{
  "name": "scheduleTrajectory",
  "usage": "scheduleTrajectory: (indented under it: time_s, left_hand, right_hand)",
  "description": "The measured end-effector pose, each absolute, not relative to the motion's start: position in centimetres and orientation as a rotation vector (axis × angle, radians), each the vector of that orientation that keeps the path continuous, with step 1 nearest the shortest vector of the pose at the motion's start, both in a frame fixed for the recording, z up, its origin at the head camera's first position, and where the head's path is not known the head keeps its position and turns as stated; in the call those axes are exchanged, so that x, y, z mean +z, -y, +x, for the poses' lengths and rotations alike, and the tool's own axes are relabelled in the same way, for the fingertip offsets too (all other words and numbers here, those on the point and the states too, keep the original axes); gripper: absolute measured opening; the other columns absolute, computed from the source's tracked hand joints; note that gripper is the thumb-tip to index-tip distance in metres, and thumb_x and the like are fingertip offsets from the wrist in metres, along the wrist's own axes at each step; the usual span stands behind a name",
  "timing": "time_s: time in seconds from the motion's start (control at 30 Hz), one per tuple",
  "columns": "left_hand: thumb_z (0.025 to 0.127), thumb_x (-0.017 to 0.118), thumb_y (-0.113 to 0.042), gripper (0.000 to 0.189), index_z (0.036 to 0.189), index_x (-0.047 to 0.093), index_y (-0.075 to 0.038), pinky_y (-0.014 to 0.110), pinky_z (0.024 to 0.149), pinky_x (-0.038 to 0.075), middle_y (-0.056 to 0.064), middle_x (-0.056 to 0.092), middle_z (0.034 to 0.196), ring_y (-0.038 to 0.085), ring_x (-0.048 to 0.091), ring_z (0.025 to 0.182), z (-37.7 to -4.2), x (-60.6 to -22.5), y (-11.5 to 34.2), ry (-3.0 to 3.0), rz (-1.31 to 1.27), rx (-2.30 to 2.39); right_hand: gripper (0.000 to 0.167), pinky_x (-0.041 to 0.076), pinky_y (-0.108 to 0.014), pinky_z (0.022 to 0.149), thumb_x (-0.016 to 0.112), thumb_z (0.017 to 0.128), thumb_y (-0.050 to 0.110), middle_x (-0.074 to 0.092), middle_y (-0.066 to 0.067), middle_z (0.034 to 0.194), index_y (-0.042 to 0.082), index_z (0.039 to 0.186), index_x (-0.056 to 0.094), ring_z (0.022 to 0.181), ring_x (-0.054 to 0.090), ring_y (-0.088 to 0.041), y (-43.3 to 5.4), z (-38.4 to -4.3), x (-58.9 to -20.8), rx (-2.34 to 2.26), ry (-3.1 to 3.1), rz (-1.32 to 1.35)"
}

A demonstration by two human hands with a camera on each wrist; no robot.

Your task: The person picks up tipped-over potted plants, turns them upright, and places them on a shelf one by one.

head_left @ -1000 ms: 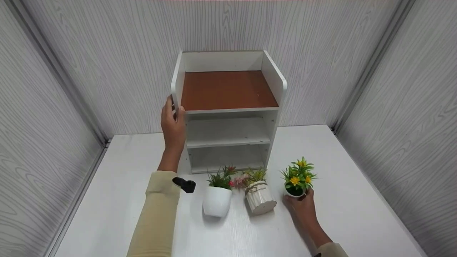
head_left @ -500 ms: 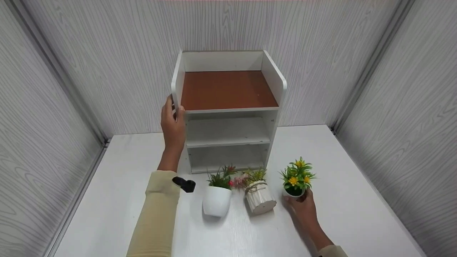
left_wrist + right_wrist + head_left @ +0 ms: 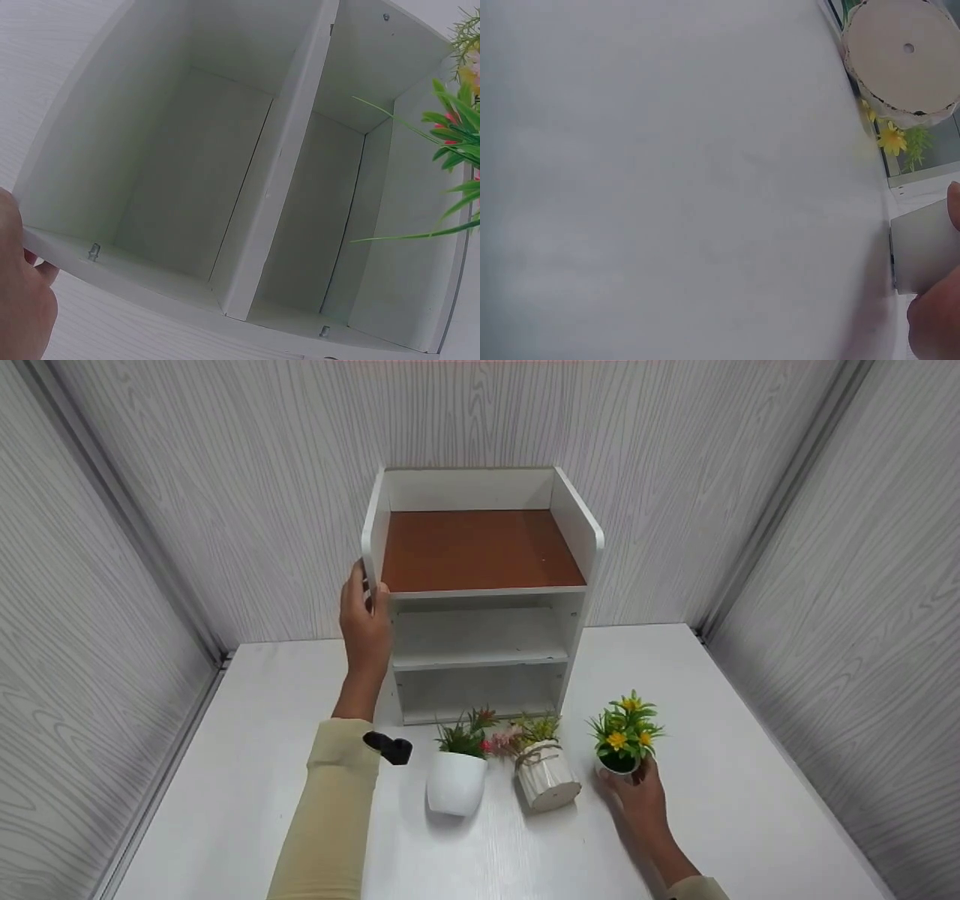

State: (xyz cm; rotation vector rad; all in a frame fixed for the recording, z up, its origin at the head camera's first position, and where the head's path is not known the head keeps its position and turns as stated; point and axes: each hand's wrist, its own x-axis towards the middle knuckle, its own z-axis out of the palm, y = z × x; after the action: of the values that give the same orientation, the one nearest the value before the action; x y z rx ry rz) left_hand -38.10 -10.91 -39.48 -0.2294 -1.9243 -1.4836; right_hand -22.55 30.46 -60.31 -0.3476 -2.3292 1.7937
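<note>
My left hand (image 3: pixel 366 634) grips the front edge of the left side panel of a white shelf unit (image 3: pixel 487 593), thumb in front and fingers round the outside. In the left wrist view, that hand (image 3: pixel 24 289) shows at the shelf's (image 3: pixel 277 202) edge. At the right, a small potted plant (image 3: pixel 628 731) with yellow flowers stands upright, its white pot held low down by my right hand (image 3: pixel 643 802). The right wrist view shows this pot (image 3: pixel 928 244) with a thumb and finger against it.
Before the shelf, a smooth white pot (image 3: pixel 456 785) lies with its red-tipped leaves toward the unit. Beside it lies a ribbed pot (image 3: pixel 547 780) tied with twine, base toward me. Wood-grain walls (image 3: pixel 840 585) enclose the white table (image 3: pixel 750 810) at the back and both sides.
My right hand and the yellow-flowered plant have shifted very slightly left since a second ago. The left hand, shelf and other pots stay as they were.
</note>
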Motion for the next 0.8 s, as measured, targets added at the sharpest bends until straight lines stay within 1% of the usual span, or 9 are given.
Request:
scheduleTrajectory:
  time_s: [0.2,0.4,0.5,0.67,0.8]
  left_hand:
    - [0.107,0.048,-0.033,0.057,0.158,0.032,-0.014,0.039,0.113,0.043,0.007,0.047,0.15,0.018,0.045,0.14,-38.0,-39.5,10.9,1.916,-0.237,-1.491]
    - [0.107,0.048,-0.035,0.058,0.158,0.032,-0.015,0.038,0.113,0.042,0.007,0.046,0.151,0.018,0.045,0.141,-38.0,-39.5,10.9,1.923,-0.227,-1.504]
    - [0.107,0.048,-0.036,0.058,0.159,0.031,-0.015,0.038,0.113,0.042,0.007,0.045,0.151,0.018,0.045,0.141,-38.0,-39.5,10.8,1.933,-0.221,-1.505]
    - [0.107,0.048,-0.035,0.058,0.159,0.031,-0.014,0.039,0.114,0.042,0.008,0.045,0.15,0.019,0.045,0.14,-38.0,-39.5,10.8,1.933,-0.225,-1.502]
    - [0.107,0.048,-0.034,0.058,0.159,0.031,-0.015,0.039,0.113,0.043,0.007,0.046,0.149,0.019,0.047,0.138,-37.9,-39.4,10.8,1.935,-0.222,-1.504]
  right_hand:
    - [0.091,0.027,-0.047,0.122,0.076,0.091,0.032,0.027,-0.012,0.165,0.014,0.16,0.02,0.154,0.023,-0.031,-30.4,-22.5,-60.3,1.778,2.335,-0.356]
    - [0.092,0.03,-0.049,0.12,0.075,0.092,0.035,0.027,-0.015,0.165,0.014,0.161,0.019,0.154,0.022,-0.033,-30.3,-22.4,-59.8,1.784,2.339,-0.353]
    - [0.092,0.032,-0.047,0.119,0.075,0.091,0.036,0.026,-0.015,0.165,0.015,0.162,0.019,0.154,0.023,-0.032,-30.2,-22.2,-59.4,1.785,2.34,-0.355]
    - [0.094,0.036,-0.043,0.117,0.078,0.088,0.042,0.03,-0.012,0.164,0.016,0.16,0.023,0.152,0.027,-0.028,-29.8,-22.1,-58.6,1.782,2.319,-0.337]
    - [0.095,0.037,-0.044,0.117,0.078,0.086,0.046,0.033,-0.012,0.162,0.014,0.159,0.026,0.151,0.03,-0.027,-29.3,-22.0,-57.2,1.763,2.298,-0.289]
